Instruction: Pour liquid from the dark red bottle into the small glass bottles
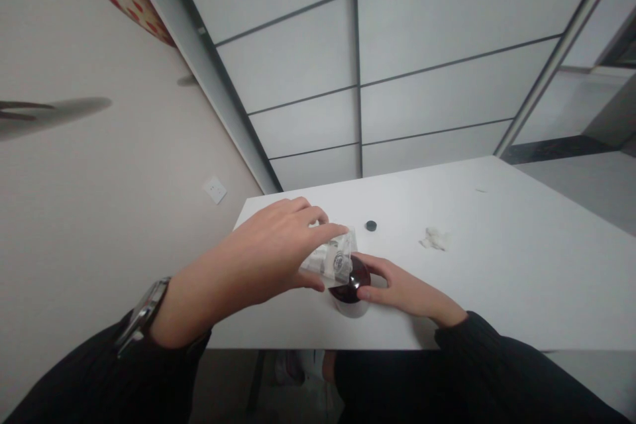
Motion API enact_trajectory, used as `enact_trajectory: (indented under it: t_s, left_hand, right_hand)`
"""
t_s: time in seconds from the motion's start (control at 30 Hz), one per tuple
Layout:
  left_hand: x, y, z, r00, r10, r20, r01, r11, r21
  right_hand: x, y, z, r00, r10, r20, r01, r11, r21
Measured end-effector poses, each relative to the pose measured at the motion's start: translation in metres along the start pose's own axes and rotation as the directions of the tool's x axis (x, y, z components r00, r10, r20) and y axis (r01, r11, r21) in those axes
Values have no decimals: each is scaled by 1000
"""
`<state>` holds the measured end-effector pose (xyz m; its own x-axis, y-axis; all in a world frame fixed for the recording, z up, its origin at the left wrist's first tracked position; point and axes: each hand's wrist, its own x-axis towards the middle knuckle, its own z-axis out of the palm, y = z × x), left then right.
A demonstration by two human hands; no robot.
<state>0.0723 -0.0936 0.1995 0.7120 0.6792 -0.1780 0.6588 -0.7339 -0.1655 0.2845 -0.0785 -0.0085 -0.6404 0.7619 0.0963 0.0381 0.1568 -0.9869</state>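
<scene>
Black left sleeve [99, 371] runs to the left hand [263, 248], pinching a clear plastic bag [325, 262] above a dark-lidded jar [362, 276] on the tabletop [497, 291]; the right hand [397, 289] cups the jar from the right

Soft, flat indoor light; faint shadow under right hand [407, 290] on white table [472, 291]; wide-angle bending at edges.

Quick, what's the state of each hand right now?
Left hand: closed, holding a clear plastic packet between fingers and thumb.
Right hand: closed around a dark-topped jar, holding it.
</scene>
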Motion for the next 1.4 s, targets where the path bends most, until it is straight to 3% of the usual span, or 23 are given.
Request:
enact_trajectory:
  t_s: [0.43, 0.57, 0.73, 1.23, 1.4]
  left_hand:
    - [2, -3, -1, 1000, 4, 11, -3, 992, -124]
    - [2, -4, 0, 998, -16, 60, 29, 977, -213]
    - [3, -6, 0, 999, 31, 44, -18, 962, -271]
    - [10, 1, -2, 997, 79, 11, -73, 960, -272]
    - [12, 6, -3, 999, 49, 15, -43, 961, -273]
  right_hand:
    - [0, -3, -1, 1000, -4, 17, 3, 1000, 20]
    - [0, -3, -1, 1000, -12, 19, 12, 1000, 12]
    - [0, -2, -1, 1000, -17, 6, 17, 1000, 3]
    - [0, -3, -1, 1000, -15, -2, 15, 1000, -25]
    - [0, -1, -1, 1000, -11, -1, 11, 1000, -24]
